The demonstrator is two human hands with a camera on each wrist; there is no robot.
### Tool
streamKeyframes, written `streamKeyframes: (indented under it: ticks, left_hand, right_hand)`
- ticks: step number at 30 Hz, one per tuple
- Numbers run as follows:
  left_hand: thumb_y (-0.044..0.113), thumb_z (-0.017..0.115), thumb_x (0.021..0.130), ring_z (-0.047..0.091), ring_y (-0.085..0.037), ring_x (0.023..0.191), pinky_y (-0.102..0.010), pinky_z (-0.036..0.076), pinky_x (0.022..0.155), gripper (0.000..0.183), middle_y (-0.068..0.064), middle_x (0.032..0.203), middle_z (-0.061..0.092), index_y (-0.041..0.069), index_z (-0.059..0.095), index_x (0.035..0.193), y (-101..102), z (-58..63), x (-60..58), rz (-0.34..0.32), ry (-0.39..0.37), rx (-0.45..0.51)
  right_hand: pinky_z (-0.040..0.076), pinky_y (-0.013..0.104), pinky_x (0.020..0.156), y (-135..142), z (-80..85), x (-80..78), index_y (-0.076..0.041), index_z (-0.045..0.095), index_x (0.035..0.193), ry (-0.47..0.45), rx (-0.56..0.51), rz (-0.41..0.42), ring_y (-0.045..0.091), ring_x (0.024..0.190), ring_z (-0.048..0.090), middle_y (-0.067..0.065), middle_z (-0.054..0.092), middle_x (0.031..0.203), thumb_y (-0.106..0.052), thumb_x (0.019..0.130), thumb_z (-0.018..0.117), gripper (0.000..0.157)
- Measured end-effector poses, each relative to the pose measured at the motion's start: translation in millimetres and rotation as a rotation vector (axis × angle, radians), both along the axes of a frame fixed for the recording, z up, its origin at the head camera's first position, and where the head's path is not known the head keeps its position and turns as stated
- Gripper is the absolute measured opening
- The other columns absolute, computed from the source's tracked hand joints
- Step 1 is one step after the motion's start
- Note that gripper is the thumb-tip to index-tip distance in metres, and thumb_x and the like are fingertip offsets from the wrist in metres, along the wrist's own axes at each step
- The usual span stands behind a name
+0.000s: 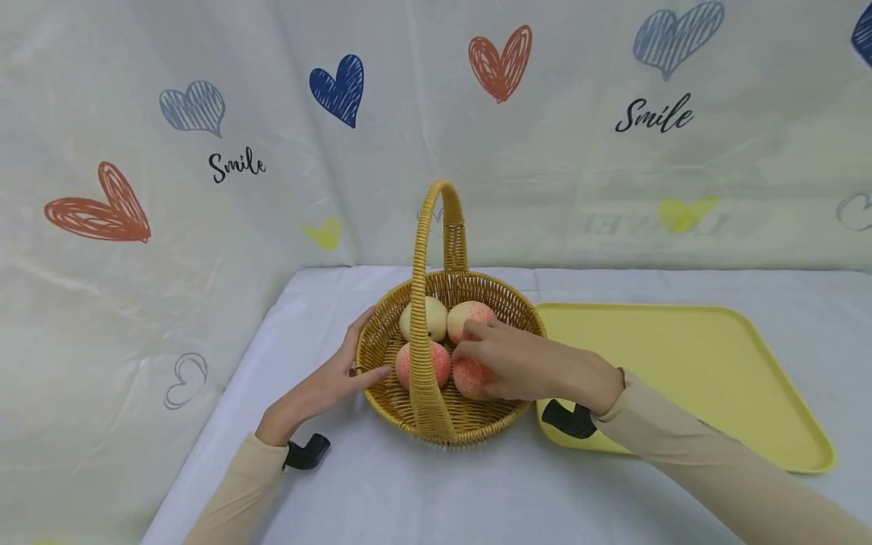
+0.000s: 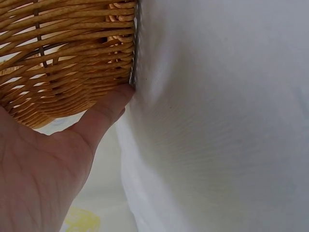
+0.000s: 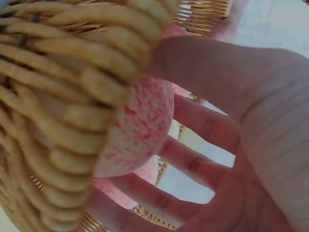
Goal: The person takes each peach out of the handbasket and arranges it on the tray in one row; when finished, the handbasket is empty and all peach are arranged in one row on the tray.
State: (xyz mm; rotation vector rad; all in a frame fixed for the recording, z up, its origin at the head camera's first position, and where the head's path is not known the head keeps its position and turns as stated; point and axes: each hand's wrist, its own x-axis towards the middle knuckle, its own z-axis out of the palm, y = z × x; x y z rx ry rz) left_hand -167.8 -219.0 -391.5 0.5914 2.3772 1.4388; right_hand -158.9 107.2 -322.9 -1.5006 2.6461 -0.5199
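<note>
A wicker basket (image 1: 481, 281) with a tall arched handle stands on the white-covered table. My left hand (image 1: 341, 372) holds its left side, thumb over the rim and fingers along the outer wall. The left wrist view shows a finger touching the wall low down, near the cloth. Inside the basket, my right hand (image 1: 521, 362) grips a red-speckled peach (image 3: 140, 125), fingers and thumb curled round it. Close by lie another pink peach (image 1: 436, 363), a pink-and-cream peach (image 1: 470, 314) and a pale yellowish fruit (image 1: 434, 314) partly behind the handle.
A yellow tray (image 1: 654, 356) lies to the right of the basket, partly under my right forearm. Behind the table hangs a pale cloth (image 1: 402, 151) printed with hearts and words. Black wrist mounts (image 1: 308, 452) show at both cuffs.
</note>
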Motion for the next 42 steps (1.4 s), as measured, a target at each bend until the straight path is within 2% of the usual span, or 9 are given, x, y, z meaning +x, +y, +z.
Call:
streamKeyframes:
  ticks: [3, 6, 9, 18, 25, 30, 36, 42]
  left_hand:
    - [0.033, 0.068, 0.102, 0.021, -0.036, 0.155, -0.057, 0.026, 0.119, 0.096, -0.004, 0.174, -0.001, 0.034, -0.003, 0.167, 0, -0.7, -0.2, 0.002, -0.001, -0.002]
    - [0.033, 0.068, 0.102, 0.021, -0.035, 0.156, -0.057, 0.026, 0.12, 0.096, -0.004, 0.174, -0.001, 0.034, -0.003, 0.167, 0, -1.9, -0.2, 0.006, -0.005, 0.001]
    - [0.034, 0.068, 0.102, 0.02, -0.036, 0.156, -0.057, 0.025, 0.12, 0.097, -0.005, 0.174, -0.001, 0.033, -0.004, 0.167, -1, -2.6, -0.2, 0.007, -0.004, 0.001]
    - [0.033, 0.068, 0.103, 0.022, -0.036, 0.155, -0.057, 0.026, 0.119, 0.097, -0.004, 0.174, -0.001, 0.033, -0.004, 0.167, -1, -1.1, 0.8, 0.013, -0.004, -0.005]
    - [0.033, 0.067, 0.103, 0.022, -0.037, 0.155, -0.057, 0.026, 0.119, 0.096, -0.006, 0.174, -0.001, 0.033, -0.003, 0.167, 0, -1.9, 0.2, 0.009, -0.001, 0.0]
    - [0.033, 0.069, 0.102, 0.022, -0.036, 0.156, -0.056, 0.026, 0.12, 0.097, -0.004, 0.174, -0.001, 0.035, -0.004, 0.167, 0, -3.4, 0.2, 0.012, -0.011, -0.001]
    - [0.032, 0.069, 0.102, 0.022, -0.035, 0.155, -0.056, 0.027, 0.12, 0.096, -0.002, 0.174, 0.0, 0.036, -0.003, 0.167, -3, -4.6, 0.7, 0.015, -0.002, -0.001]
    - [0.033, 0.066, 0.104, 0.019, -0.037, 0.156, -0.058, 0.026, 0.12, 0.095, -0.004, 0.174, -0.004, 0.035, -0.005, 0.167, -2, -5.2, -1.4, 0.008, -0.001, -0.005]
  right_hand:
    - [0.052, 0.039, 0.089, -3, 1.5, 0.2, -0.005, 0.071, 0.121, -0.05, 0.056, -0.021, 0.02, 0.094, 0.059, 0.005, 0.059, 0.116, -0.009, 0.092, 0.079, 0.031]
    - [0.052, 0.041, 0.094, -5, 1.2, 0.5, -0.005, 0.07, 0.126, -0.101, 0.099, -0.037, 0.021, 0.1, 0.063, 0.007, 0.059, 0.124, -0.011, 0.093, 0.078, 0.034]
    - [0.052, 0.041, 0.095, -6, 0.2, 0.6, -0.006, 0.069, 0.128, -0.113, 0.113, -0.038, 0.02, 0.101, 0.063, 0.007, 0.059, 0.126, -0.012, 0.094, 0.078, 0.035]
    - [0.053, 0.041, 0.092, -6, -3.2, 1.2, -0.009, 0.068, 0.125, -0.078, 0.111, -0.047, 0.021, 0.099, 0.063, 0.006, 0.059, 0.121, -0.013, 0.09, 0.082, 0.038]
    - [0.055, 0.042, 0.08, -7, -8.9, 4.5, -0.011, 0.068, 0.123, -0.005, 0.1, -0.063, 0.021, 0.091, 0.061, 0.004, 0.057, 0.112, -0.015, 0.086, 0.083, 0.04]
    - [0.054, 0.042, 0.075, -4, -7.9, 2.7, -0.016, 0.068, 0.123, -0.035, 0.095, -0.07, 0.017, 0.091, 0.062, -0.002, 0.058, 0.11, -0.014, 0.078, 0.088, 0.049]
    - [0.053, 0.037, 0.082, 6, 6.3, -2.3, -0.018, 0.069, 0.123, -0.092, 0.003, -0.065, 0.015, 0.093, 0.062, -0.004, 0.059, 0.114, -0.013, 0.077, 0.086, 0.049]
    - [0.054, 0.036, 0.083, 36, 42.4, -6.0, -0.023, 0.07, 0.122, -0.053, -0.091, -0.125, 0.01, 0.096, 0.061, -0.01, 0.06, 0.116, -0.015, 0.079, 0.084, 0.046]
